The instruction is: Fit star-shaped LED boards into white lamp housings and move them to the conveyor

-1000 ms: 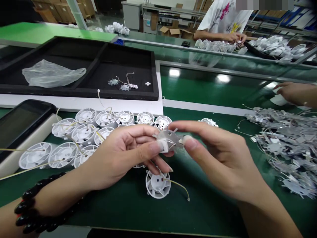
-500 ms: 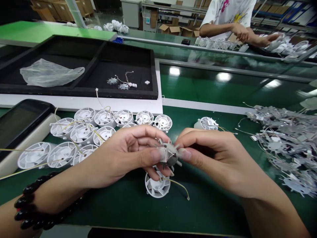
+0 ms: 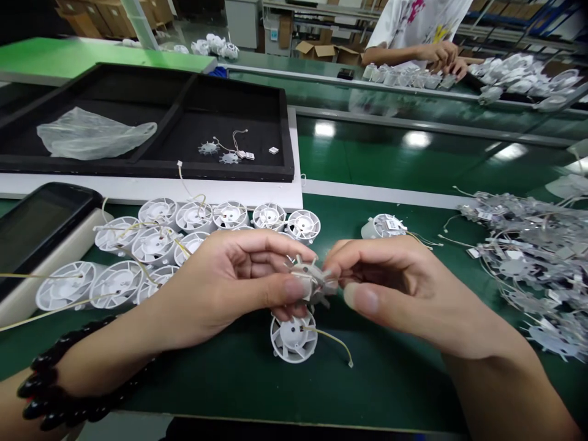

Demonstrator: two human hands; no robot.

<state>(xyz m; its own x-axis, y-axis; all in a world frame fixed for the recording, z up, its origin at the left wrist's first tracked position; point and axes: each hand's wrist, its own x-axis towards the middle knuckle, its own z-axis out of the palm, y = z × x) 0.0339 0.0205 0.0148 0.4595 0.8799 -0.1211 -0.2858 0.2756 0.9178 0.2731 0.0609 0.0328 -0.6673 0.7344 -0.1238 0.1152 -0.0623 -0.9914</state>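
My left hand (image 3: 229, 294) pinches the spiky, flat grey metallic-looking piece (image 3: 309, 277) — right fingertips curled against its edge — above a round, ribbed white housing (image 3: 294, 337) on smooth green tabletop (image 3: 294, 392).

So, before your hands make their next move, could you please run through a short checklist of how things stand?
1. Left hand holds the spiked grey plate: ok, thumb and fingers are on it.
2. Right hand has a firm grip on the plate: cannot tell, the fingers are beside it but contact is unclear.
3. Nearest white housing has its whole rim in view: not ok, left fingers hide the far edge.
4. Its yellowish cable is free of both hands: ok, it trails to the right.
5. Pile of plates on the right is untangled: not ok, leads and plates overlap.
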